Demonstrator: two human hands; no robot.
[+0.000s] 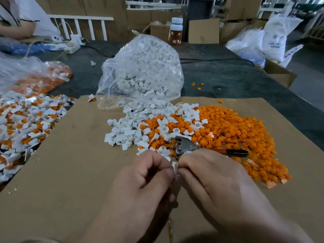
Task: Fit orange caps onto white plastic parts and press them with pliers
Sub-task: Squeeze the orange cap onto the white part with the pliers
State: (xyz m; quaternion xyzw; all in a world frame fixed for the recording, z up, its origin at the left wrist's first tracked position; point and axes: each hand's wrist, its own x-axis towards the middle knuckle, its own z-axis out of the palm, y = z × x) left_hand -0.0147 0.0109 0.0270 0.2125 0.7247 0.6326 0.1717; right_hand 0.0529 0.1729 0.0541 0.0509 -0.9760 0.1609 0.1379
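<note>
My left hand (147, 174) and my right hand (210, 172) meet at the middle of the cardboard sheet and pinch one white plastic part (175, 167) between their fingertips. Whether an orange cap sits in it is hidden by my fingers. Just beyond my right hand lie the pliers (185, 145), metal jaws to the left, red and black handles to the right, on the heap. Loose white parts (133, 130) and orange caps (233, 134) spread over the sheet behind my hands.
A clear bag of white parts (145, 71) stands behind the heap. A pile of assembled white-and-orange pieces (22, 127) fills the left side, with a bag of orange caps (43, 78) beyond it. Cardboard boxes, a bottle (176, 31) and another person's arm (15, 29) are at the back.
</note>
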